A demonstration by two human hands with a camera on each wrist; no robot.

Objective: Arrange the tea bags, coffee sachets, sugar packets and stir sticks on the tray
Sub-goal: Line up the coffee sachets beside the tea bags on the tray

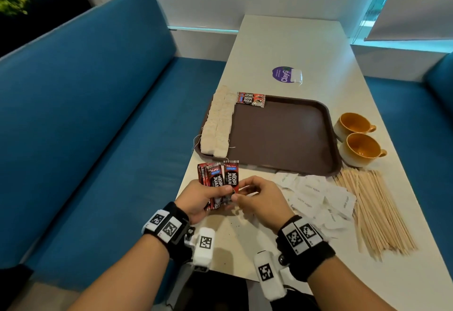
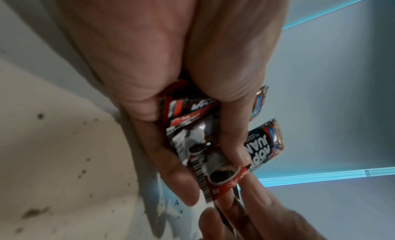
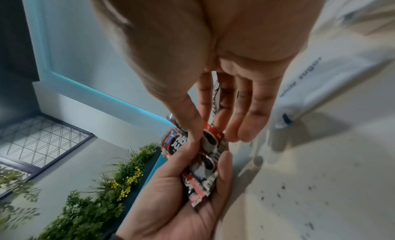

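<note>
My left hand grips a fanned stack of red-and-black coffee sachets above the table's near edge. My right hand pinches the lower corner of the front sachet between thumb and forefinger; the wrist views show that same sachet in the pinch. The brown tray lies beyond, with two rows of tea bags along its left side and one coffee sachet at its far left corner. White sugar packets and wooden stir sticks lie on the table right of my hands.
Two orange cups stand right of the tray. A single tea bag lies on a purple sticker farther back. A blue bench runs along the table's left side.
</note>
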